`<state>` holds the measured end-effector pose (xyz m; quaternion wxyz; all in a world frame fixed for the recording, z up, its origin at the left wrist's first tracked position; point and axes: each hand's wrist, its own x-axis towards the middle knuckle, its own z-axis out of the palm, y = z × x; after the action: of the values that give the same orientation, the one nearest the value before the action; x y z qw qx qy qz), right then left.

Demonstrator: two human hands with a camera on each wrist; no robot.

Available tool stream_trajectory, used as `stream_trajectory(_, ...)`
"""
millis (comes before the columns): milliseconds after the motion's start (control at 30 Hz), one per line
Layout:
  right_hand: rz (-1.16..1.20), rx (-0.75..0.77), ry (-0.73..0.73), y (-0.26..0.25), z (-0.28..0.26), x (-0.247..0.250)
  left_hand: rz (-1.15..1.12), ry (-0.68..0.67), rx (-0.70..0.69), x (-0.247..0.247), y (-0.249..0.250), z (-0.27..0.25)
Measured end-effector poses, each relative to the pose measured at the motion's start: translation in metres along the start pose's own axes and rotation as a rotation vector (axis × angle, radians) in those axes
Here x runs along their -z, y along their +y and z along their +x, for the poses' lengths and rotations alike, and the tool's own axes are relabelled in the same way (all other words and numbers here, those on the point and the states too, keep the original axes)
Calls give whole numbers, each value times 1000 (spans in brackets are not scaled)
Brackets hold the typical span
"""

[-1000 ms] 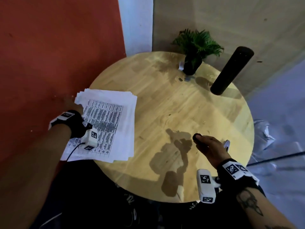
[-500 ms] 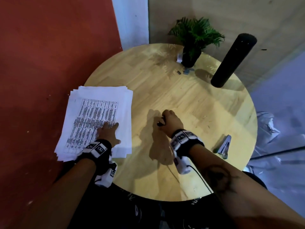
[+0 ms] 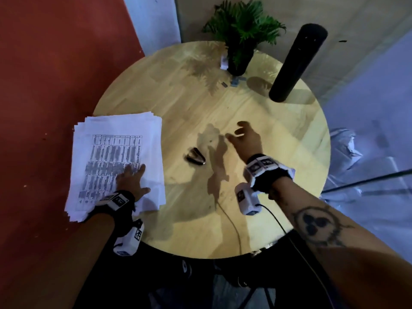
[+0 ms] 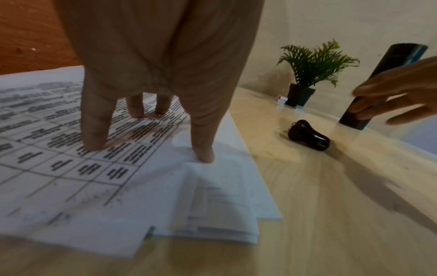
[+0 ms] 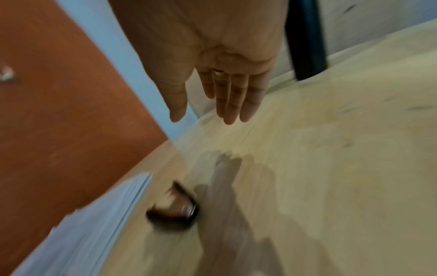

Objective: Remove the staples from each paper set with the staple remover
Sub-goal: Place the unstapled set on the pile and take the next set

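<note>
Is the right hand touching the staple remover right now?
Apart. The head view shows the right hand open above bare table, with the staple remover lying separately to its left.

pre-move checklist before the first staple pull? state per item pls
1. Staple remover reachable: ok, lies alone on the table between the paper stack and the right hand.
2. Right hand free to pick it up: ok, fingers straight, holding nothing.
3. Remover in a grip: not ok, nothing touches it.
4. Stack held steady: ok, left hand rests flat on the top sheet.
5. Staple location on the top set: cannot tell, no staple is visible.
6. Path to remover: ok, the plant pot and black cylinder stand at the far edge.
</note>
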<state>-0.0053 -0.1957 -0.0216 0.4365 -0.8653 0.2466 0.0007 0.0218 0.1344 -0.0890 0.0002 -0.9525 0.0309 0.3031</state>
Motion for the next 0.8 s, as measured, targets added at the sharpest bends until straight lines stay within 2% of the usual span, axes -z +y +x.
stream_trajectory(133,370,-40,232,35,-9,70,25,29,-1,11,7,-6)
stream_trajectory(233,499,-96,312,76,-31,119,-17,198,-29,19,36,-24)
stream_trajectory(300,559,-150,341,109,-53,148,-81,308,-153,18,79,-46)
stream_trajectory(333,569,-191,350,127,-63,159,-101,321,-220,14,109,-60)
stream_trajectory(433,483,-424,372,196,-102,186,-58,189,-424,-6,206,-115)
stream_trajectory(533,324,-637,236,271,-127,182,40,12,-606,-37,273,-158)
stream_trajectory(600,217,-676,125,312,-135,165,135,56,-657,-57,296,-177)
stream_trajectory(667,148,-688,76,338,-139,142,229,127,-647,-75,301,-185)
stream_trajectory(800,93,-689,-82,369,-133,104,257,119,-599,-103,294,-189)
